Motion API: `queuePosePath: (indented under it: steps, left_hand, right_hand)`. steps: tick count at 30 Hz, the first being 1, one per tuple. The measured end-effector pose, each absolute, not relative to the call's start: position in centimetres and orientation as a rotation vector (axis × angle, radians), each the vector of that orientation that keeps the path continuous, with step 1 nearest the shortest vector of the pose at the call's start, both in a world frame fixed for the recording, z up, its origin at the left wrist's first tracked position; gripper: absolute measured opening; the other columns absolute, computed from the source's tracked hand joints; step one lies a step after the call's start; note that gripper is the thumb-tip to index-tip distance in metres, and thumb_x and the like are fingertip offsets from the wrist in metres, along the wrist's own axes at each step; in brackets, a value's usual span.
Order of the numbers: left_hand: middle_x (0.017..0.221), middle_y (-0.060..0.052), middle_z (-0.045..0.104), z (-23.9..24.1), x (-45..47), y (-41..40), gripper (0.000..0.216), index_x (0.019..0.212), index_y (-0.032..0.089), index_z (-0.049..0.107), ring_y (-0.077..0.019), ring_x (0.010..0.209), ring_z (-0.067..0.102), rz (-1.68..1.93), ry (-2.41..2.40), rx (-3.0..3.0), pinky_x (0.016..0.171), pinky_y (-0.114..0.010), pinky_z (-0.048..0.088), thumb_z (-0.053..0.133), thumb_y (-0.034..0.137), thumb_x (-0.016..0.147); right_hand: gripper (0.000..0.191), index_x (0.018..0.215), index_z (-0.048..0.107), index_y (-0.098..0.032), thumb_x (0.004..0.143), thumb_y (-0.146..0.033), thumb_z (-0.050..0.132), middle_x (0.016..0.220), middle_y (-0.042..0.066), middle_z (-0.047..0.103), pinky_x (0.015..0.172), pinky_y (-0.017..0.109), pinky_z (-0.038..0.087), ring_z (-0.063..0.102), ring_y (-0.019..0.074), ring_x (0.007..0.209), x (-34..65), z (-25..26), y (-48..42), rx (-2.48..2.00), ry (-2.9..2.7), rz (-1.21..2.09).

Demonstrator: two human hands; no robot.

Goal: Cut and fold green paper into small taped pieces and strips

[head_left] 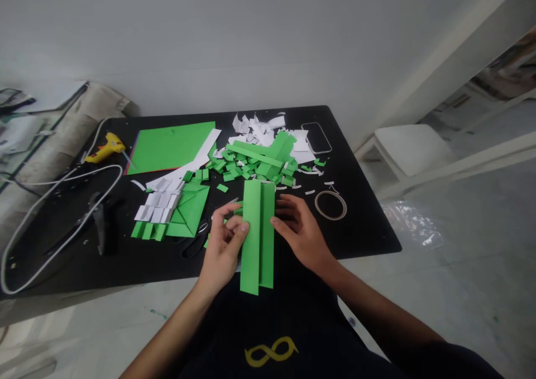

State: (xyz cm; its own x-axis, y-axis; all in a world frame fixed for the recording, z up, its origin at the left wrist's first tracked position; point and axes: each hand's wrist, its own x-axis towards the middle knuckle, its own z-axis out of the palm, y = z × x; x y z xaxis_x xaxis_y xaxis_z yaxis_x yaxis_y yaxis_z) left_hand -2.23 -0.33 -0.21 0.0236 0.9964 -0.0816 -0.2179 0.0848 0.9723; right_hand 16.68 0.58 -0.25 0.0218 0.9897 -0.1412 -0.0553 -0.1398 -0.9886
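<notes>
I hold a long folded green paper strip [257, 239] upright over the near edge of the black table [360, 222]. My left hand [224, 245] pinches its left edge, fingers closed on it. My right hand [299, 228] presses fingertips against its right edge. Under my left hand lie black-handled scissors [196, 242]. A folded green square [190, 211] and rows of small white and green folded pieces [157, 209] lie to the left.
A heap of green and white paper scraps [259, 156] lies mid-table, a green sheet [170, 144] behind it. A yellow glue gun [104, 147] and white cable [54, 222] are on the left. A tape roll [330, 205] and phone [316, 137] lie right. A white chair [410, 144] stands beyond.
</notes>
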Motion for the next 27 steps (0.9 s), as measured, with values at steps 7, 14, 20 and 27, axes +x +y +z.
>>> queuePosePath:
  steps: [7, 14, 20, 27]
  left_hand:
    - [0.087, 0.001, 0.058, -0.8, -2.2, -0.9, 0.022, 0.111, 0.026, 0.059, -0.0131, 0.070, 0.053, 1.197, 1.083, 1.156, 0.063, -0.023, 0.045, 0.068, 0.043, 0.102]
    - [0.121, -0.008, 0.061, -1.4, -2.7, -0.6, 0.031, 0.120, 0.025, 0.061, -0.0243, 0.111, 0.062, 1.145, 1.168, 1.674, 0.094, -0.036, 0.053, 0.076, 0.039, 0.096]
    - [0.123, -0.008, 0.066, -1.0, -2.7, -0.5, 0.020, 0.125, 0.025, 0.064, -0.0250, 0.117, 0.064, 1.139, 1.331, 1.847, 0.102, -0.041, 0.053, 0.059, 0.030, 0.106]
    - [0.142, -0.014, 0.061, -1.6, -2.6, -0.5, 0.058, 0.156, 0.026, 0.046, -0.0277, 0.125, 0.062, 1.202, 1.419, 1.694, 0.106, -0.046, 0.052, 0.066, 0.033, 0.102]
  right_hand:
    - [0.045, 0.114, 0.072, -0.024, 0.078, -0.041, 0.092, 0.121, 0.009, 0.079, 0.106, 0.050, 0.058, 0.075, 0.0301, 0.116, 16.3, 0.0, 0.6, -1.150, -1.006, 1.657]
    - [0.026, 0.099, 0.080, -0.023, 0.083, -0.043, 0.087, 0.105, 0.005, 0.083, 0.100, 0.047, 0.059, 0.077, 0.0299, 0.108, 16.2, 0.4, 0.6, -1.115, -1.066, 1.646]
    - [0.024, 0.098, 0.082, -0.022, 0.084, -0.041, 0.086, 0.098, 0.005, 0.082, 0.088, 0.042, 0.061, 0.076, 0.0268, 0.095, 16.5, 0.2, 0.6, -1.159, -1.101, 1.580]
    - [0.028, 0.102, 0.084, -0.024, 0.083, -0.044, 0.088, 0.100, 0.005, 0.083, 0.097, 0.049, 0.061, 0.077, 0.0282, 0.099, 16.8, 0.7, 0.7, -1.132, -1.049, 1.653]
